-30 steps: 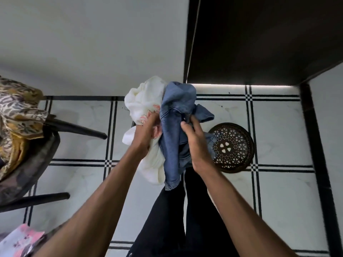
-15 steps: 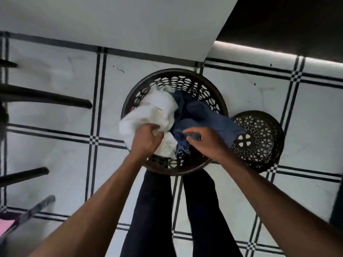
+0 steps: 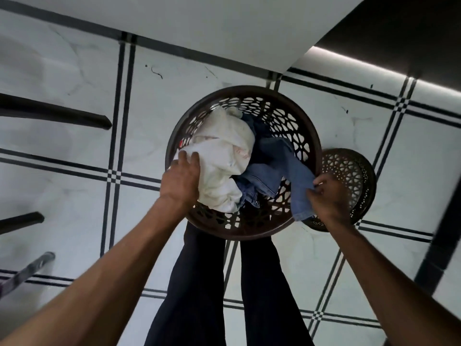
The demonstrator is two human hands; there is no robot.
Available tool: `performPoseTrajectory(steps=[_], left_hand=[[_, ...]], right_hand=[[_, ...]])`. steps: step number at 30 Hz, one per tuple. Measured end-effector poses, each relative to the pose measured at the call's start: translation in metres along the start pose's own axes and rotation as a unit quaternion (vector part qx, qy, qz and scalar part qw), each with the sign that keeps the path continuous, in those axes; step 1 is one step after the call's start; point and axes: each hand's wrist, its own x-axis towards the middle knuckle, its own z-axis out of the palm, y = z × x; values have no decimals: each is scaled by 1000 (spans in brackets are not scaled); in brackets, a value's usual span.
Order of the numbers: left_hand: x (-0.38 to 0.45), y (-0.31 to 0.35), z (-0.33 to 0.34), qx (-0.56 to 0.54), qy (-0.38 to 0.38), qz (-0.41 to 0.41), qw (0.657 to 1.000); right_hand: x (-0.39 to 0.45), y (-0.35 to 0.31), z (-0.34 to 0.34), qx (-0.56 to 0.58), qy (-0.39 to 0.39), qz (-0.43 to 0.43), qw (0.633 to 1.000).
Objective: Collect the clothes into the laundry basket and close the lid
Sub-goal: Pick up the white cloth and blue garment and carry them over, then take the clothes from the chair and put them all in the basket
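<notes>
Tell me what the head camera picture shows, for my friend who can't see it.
Two hands push clothes into a round dark laundry basket on a tiled floor: the left hand presses a white cloth, the right hand pinches blue jeans hanging over the rim. The lid lies beside the basket.

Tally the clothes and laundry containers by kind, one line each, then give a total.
White cloth garment, in the basket under the left hand: 1
Blue denim garment, one end over the rim in the right hand: 1
Dark brown round perforated plastic laundry basket: 1
Dark brown round perforated plastic lid, on the floor beside the basket: 1
Total: 4
</notes>
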Motion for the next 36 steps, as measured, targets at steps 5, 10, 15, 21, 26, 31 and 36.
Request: performPoseTrajectory(steps=[5,10,15,21,26,31,36], left_hand=[[9,20,1,33,-46,-23,998],[14,26,-2,-462,-133,-108,870],[-1,49,-5,-682,10,-59,729],[-18,44,29,-350,-244,40,904],[-56,14,23,-571,-24,-92,816],[-102,-53,-5,-650,110,-140,739],[-171,-161,-61,-702,196,-169,663]], right_hand=[[-29,-42,17,176,-107,-63,977],[-38,-94,46,200,-159,-74,964],[-21,-106,57,19,-319,-67,945],[-6,-87,22,64,-152,-92,982],[-47,-88,13,56,-158,-113,979],[-130,-152,25,51,-194,-170,965],[-225,-254,41,14,-228,-231,946]])
